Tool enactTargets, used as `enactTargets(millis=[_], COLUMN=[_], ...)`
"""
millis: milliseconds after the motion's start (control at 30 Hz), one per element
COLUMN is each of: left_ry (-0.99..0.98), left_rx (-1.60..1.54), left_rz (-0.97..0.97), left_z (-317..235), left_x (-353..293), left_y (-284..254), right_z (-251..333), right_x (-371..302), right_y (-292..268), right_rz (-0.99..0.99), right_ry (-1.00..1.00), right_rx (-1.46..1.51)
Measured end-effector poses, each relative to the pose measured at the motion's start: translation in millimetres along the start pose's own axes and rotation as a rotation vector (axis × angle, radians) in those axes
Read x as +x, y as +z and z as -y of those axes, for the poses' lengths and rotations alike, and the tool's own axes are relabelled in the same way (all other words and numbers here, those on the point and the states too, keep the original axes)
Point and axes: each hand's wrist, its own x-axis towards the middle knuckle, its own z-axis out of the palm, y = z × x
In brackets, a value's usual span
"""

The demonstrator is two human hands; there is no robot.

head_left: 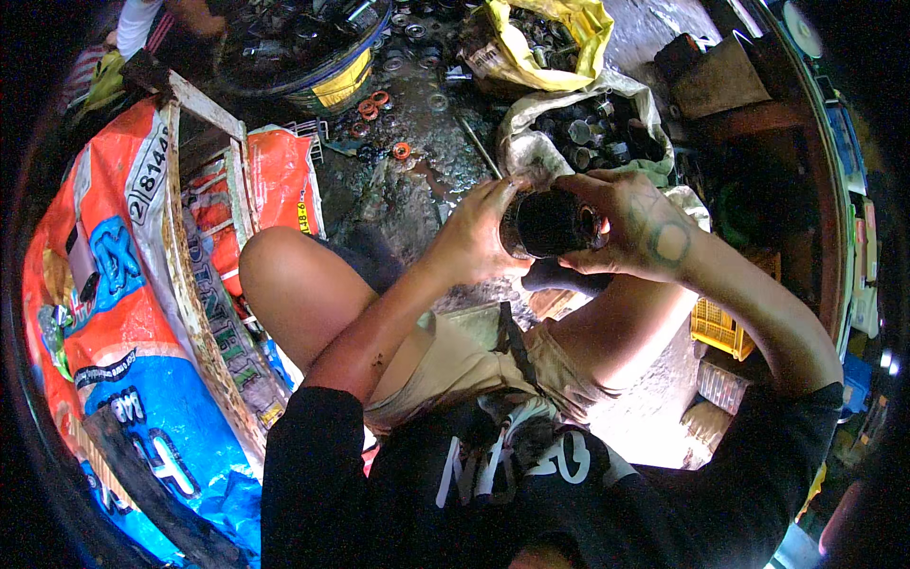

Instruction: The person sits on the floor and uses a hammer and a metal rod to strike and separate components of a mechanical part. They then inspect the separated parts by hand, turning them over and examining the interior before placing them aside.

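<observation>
Between my two hands is a dark, round cylindrical part (pixel 546 226), black and shiny, perhaps metal; its exact kind I cannot make out. My left hand (pixel 479 232) is wrapped round its left side. From the right, my right hand (pixel 630 226) grips the other side, thumb and fingers curved about the rim. Both hands are above the gap between my bent knees. Just beyond them stands an open whitish sack (pixel 531 161) holding several dark cup-shaped parts (pixel 583 133).
A yellow sack (pixel 595 38) of parts stands farther back, and a wide basin (pixel 327 85) is at far left. Orange rings (pixel 402 151) lie on the wet, dirty floor. Printed sacks (pixel 142 313) and a rusty frame (pixel 204 322) flank my left; a yellow crate (pixel 720 327) is at right. Another person's arm (pixel 194 17) shows top left.
</observation>
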Motion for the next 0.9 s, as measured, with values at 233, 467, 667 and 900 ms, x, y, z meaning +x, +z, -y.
enactTargets(millis=[233,467,667,900], left_ry=[-0.089,-0.110,-0.164,-0.103], left_rx=[-0.305,-0.398,-0.740,-0.707], left_rz=[0.183,0.150,0.053,-0.088], left_z=[1.8,-10.1,-11.6,-2.2], left_x=[-8.6,0.4,0.5,3.7], left_y=[0.4,-8.3,-5.6,-4.6], right_z=[-10.9,-0.5,-3.7,-16.7], right_x=[-1.9,-3.2,0.1,-2.8], right_y=[-6.6,-29.9,-48.2,-53.0], right_rz=[-0.014,-0.087,-0.184,-0.194], right_ry=[-0.528,-0.524,-0.431,-0.415], right_rx=[-0.538,-0.388,-0.044,0.379])
